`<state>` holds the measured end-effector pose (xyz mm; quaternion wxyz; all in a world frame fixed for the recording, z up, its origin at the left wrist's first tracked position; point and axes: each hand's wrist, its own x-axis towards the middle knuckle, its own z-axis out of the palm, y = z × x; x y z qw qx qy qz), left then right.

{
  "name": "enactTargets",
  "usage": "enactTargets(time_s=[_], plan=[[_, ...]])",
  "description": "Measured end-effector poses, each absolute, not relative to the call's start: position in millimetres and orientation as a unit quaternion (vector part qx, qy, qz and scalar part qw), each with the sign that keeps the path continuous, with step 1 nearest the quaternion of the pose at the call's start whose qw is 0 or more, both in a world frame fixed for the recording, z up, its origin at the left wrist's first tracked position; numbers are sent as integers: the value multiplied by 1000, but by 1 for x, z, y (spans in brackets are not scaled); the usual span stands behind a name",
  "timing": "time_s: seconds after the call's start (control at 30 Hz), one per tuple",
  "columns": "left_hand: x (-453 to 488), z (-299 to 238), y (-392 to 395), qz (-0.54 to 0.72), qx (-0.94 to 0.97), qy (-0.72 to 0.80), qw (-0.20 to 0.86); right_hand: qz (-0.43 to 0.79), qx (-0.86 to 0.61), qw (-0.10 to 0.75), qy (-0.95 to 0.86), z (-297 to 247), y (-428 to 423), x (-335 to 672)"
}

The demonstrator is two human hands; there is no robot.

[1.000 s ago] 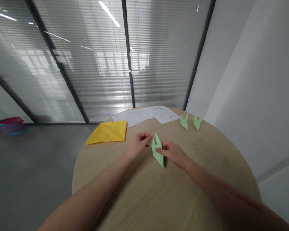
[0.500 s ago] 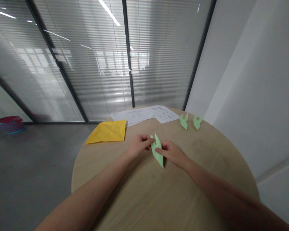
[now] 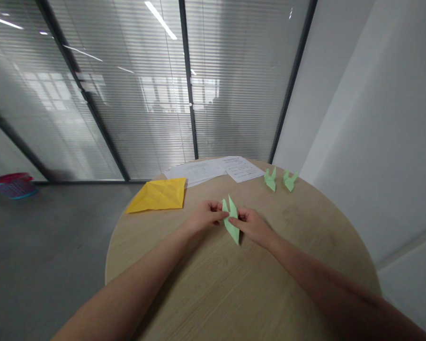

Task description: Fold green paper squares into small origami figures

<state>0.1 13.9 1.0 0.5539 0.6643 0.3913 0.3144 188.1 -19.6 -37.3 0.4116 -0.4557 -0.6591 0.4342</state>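
A pale green origami crane (image 3: pixel 231 228), folded flat with two narrow points rising at its far end, is held just above the table between both hands. My left hand (image 3: pixel 210 214) pinches its left edge, thumb on top near the split between the points. From the other side my right hand (image 3: pixel 251 225) grips the right edge, its thumb lying across the middle of the paper. The fingers beneath the paper are partly hidden. Two finished-looking green paper cranes, one on the left (image 3: pixel 270 180) and one on the right (image 3: pixel 290 181), stand at the table's far right.
The round wooden table (image 3: pixel 199 293) bears a creased yellow paper (image 3: pixel 159 195) at the left and white printed sheets (image 3: pixel 243 169) along the back. A glass partition with blinds (image 3: pixel 156 132) stands behind. On the floor at far left is a red and blue basket (image 3: pixel 17 185).
My left thumb has slid down from the left point toward the middle of the crane, so both points now show clearly. My right hand keeps nearly the same hold.
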Motion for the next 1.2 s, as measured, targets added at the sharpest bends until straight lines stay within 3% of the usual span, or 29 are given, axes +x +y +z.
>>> enactTargets(time_s=[0.77,1.2], plan=[[0,2,12,401,591,372,594,418,-440,401,-686,-33,-25,184],[-4,2,14,415,720,388,398,434,-440,412,-670,-35,-26,184]])
